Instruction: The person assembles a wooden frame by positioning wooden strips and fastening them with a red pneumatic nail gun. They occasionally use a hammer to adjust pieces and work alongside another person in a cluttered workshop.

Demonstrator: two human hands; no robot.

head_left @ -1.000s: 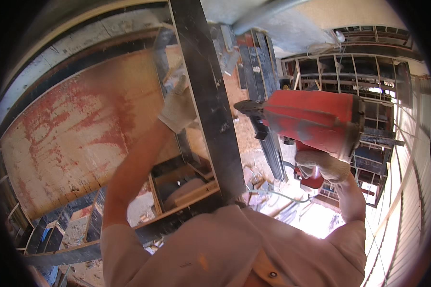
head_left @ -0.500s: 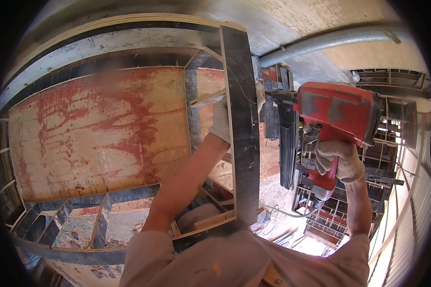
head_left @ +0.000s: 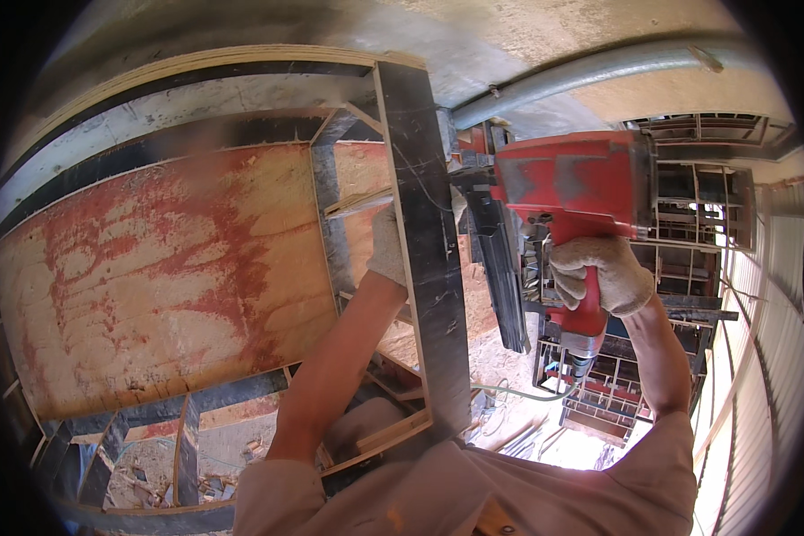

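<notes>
My right hand [head_left: 609,275], in a pale work glove, grips the handle of a red nail gun [head_left: 572,183]. The gun's long black magazine [head_left: 502,268] hangs down at a slight tilt. Its nose is at the right face of a dark upright board [head_left: 424,232], and I cannot tell whether it touches. My left arm reaches behind this board from the left. The gloved left hand [head_left: 386,246] is partly covered by the board's edge, next to a short wooden strip [head_left: 359,204]; its fingers are hidden.
A large red-stained panel [head_left: 170,277] fills the left, framed by dark ribs [head_left: 188,451]. Overhead runs a grey pipe [head_left: 590,82]. A thin hose [head_left: 523,391] leads from the gun toward the frame. Stacked frames [head_left: 688,205] and a corrugated wall [head_left: 768,357] stand at right.
The nail gun has come left, its nose closer to the upright board, and its magazine now leans more. The whole view has shifted slightly. My left hand stays behind the board.
</notes>
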